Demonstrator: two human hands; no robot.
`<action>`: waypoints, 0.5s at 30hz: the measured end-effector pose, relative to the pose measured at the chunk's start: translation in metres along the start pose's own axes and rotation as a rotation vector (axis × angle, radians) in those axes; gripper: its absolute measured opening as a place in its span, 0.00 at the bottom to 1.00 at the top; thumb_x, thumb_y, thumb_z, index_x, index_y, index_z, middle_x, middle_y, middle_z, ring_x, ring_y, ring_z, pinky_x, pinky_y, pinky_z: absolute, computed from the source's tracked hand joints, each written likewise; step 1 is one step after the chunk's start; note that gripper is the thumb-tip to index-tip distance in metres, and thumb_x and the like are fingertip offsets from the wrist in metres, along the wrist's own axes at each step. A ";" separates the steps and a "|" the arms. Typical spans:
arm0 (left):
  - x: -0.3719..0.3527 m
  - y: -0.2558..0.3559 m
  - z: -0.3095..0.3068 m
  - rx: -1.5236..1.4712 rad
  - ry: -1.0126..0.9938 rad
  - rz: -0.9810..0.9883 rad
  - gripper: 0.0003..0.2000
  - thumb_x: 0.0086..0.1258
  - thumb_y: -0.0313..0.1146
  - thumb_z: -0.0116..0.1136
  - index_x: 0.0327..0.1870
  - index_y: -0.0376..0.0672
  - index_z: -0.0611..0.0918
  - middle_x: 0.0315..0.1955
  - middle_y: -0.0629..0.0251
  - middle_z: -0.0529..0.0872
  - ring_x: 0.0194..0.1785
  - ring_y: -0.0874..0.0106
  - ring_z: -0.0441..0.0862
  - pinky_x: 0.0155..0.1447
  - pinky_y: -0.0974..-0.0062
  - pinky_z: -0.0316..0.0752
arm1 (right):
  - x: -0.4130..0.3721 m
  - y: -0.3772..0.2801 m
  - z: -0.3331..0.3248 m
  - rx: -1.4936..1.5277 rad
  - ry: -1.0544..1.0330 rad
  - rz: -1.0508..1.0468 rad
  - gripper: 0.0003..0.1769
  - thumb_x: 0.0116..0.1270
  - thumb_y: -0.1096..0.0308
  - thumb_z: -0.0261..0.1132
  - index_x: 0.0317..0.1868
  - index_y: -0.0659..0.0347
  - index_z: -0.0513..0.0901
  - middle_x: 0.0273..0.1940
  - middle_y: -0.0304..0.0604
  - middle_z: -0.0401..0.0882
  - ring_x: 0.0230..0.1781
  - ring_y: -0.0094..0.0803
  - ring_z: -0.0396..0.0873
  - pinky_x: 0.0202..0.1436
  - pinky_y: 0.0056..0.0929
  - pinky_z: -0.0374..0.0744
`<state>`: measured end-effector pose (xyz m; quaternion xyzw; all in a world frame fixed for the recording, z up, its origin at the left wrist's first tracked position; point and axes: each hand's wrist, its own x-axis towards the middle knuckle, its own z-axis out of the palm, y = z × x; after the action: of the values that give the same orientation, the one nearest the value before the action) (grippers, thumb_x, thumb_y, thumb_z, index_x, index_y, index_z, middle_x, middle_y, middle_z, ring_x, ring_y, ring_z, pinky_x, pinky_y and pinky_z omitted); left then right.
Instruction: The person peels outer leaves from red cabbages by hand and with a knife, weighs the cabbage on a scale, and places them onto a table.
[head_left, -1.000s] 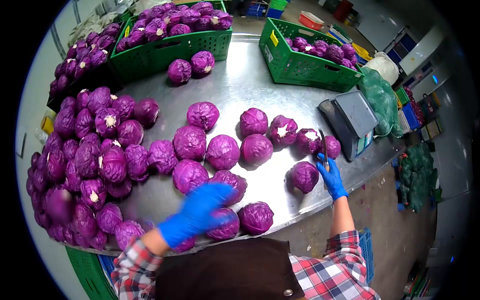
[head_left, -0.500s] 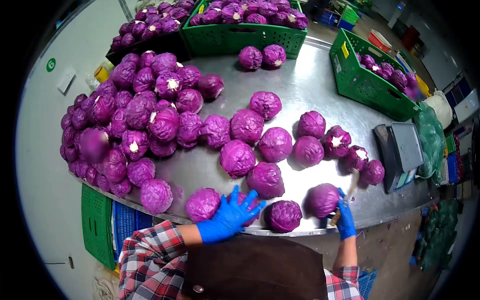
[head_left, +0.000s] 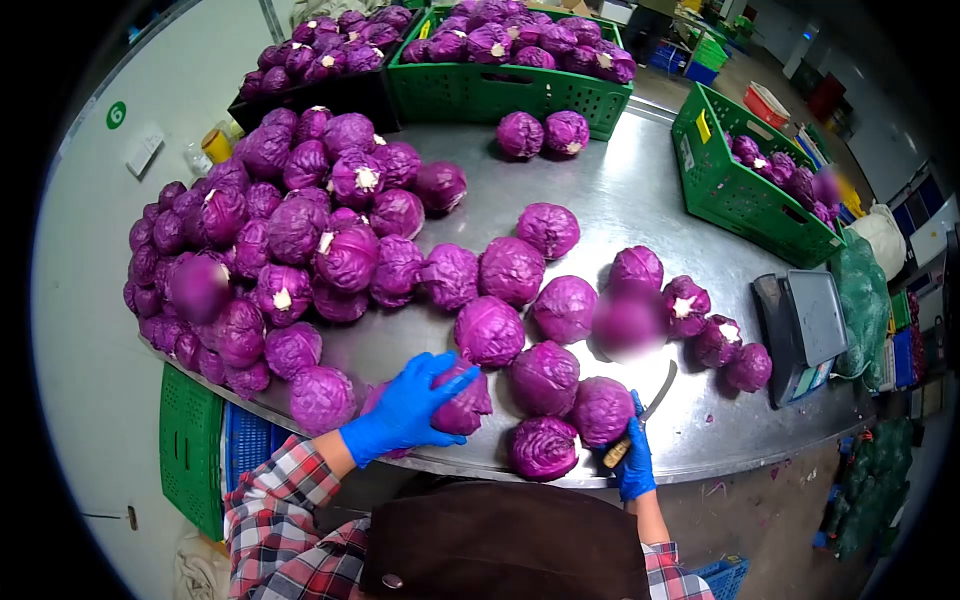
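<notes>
Blue gloves cover both hands. My left hand (head_left: 405, 408) is wrapped round a purple cabbage (head_left: 462, 398) near the table's front edge, with another cabbage partly hidden under the wrist. On the right, my right hand (head_left: 634, 455) holds a knife (head_left: 640, 422) by its wooden handle, the curved blade pointing up and away. Its fingertips are beside a cabbage (head_left: 602, 410). Another cabbage (head_left: 544, 448) sits between the hands at the edge, and more lie just beyond on the metal table (head_left: 700, 430).
A large heap of cabbages (head_left: 300, 230) covers the table's left side. Green crates (head_left: 500, 95) and a dark crate hold more at the back. Another green crate (head_left: 745, 195) and a scale (head_left: 800, 330) stand at the right. A person stands far behind.
My left hand has moved left and closed round a cabbage, which is raised a little. My right hand, with the knife, and the cabbage beside it have shifted left. The view has shifted slightly.
</notes>
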<state>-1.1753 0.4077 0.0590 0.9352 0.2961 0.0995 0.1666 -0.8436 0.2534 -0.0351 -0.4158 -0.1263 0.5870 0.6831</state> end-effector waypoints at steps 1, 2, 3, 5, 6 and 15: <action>-0.008 -0.007 -0.008 0.004 0.001 -0.007 0.51 0.44 0.51 0.74 0.71 0.56 0.57 0.64 0.51 0.63 0.60 0.50 0.65 0.64 0.56 0.65 | -0.002 0.000 -0.001 0.055 -0.005 0.005 0.32 0.70 0.56 0.56 0.71 0.47 0.56 0.66 0.45 0.62 0.65 0.41 0.65 0.66 0.47 0.69; -0.017 -0.018 -0.016 -0.186 0.168 -0.087 0.51 0.43 0.47 0.76 0.70 0.51 0.58 0.64 0.52 0.63 0.61 0.53 0.66 0.65 0.59 0.64 | -0.004 -0.001 -0.003 0.125 -0.005 0.020 0.31 0.70 0.55 0.56 0.71 0.45 0.58 0.66 0.44 0.63 0.64 0.41 0.65 0.66 0.48 0.68; -0.026 -0.030 -0.022 -0.377 0.335 -0.166 0.51 0.42 0.44 0.78 0.70 0.47 0.59 0.63 0.53 0.64 0.62 0.56 0.66 0.67 0.61 0.64 | -0.002 0.003 -0.013 0.125 0.032 0.018 0.31 0.70 0.52 0.54 0.70 0.48 0.60 0.65 0.46 0.63 0.64 0.43 0.66 0.66 0.49 0.68; -0.039 -0.060 -0.025 -0.638 0.555 -0.427 0.51 0.40 0.38 0.80 0.67 0.40 0.60 0.63 0.55 0.64 0.64 0.61 0.66 0.68 0.65 0.63 | 0.002 0.006 -0.060 0.215 0.055 0.120 0.31 0.70 0.52 0.53 0.70 0.50 0.59 0.66 0.46 0.62 0.65 0.42 0.65 0.67 0.48 0.67; -0.046 -0.077 -0.026 -0.536 0.599 -0.443 0.49 0.41 0.37 0.79 0.67 0.38 0.60 0.63 0.57 0.65 0.64 0.62 0.66 0.69 0.66 0.62 | 0.006 -0.005 -0.060 0.824 -0.354 0.323 0.32 0.71 0.49 0.51 0.69 0.56 0.60 0.66 0.48 0.63 0.65 0.43 0.66 0.67 0.48 0.66; -0.067 -0.117 -0.012 0.142 0.389 -0.638 0.55 0.39 0.50 0.75 0.72 0.56 0.56 0.66 0.48 0.61 0.64 0.44 0.61 0.67 0.53 0.59 | 0.055 0.006 0.156 -0.146 -0.300 0.360 0.32 0.70 0.54 0.56 0.69 0.57 0.59 0.61 0.40 0.70 0.56 0.31 0.74 0.60 0.32 0.73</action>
<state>-1.2931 0.4614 0.0209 0.7689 0.6046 0.1975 0.0648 -0.9352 0.3687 0.0403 -0.3879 -0.1921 0.7439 0.5092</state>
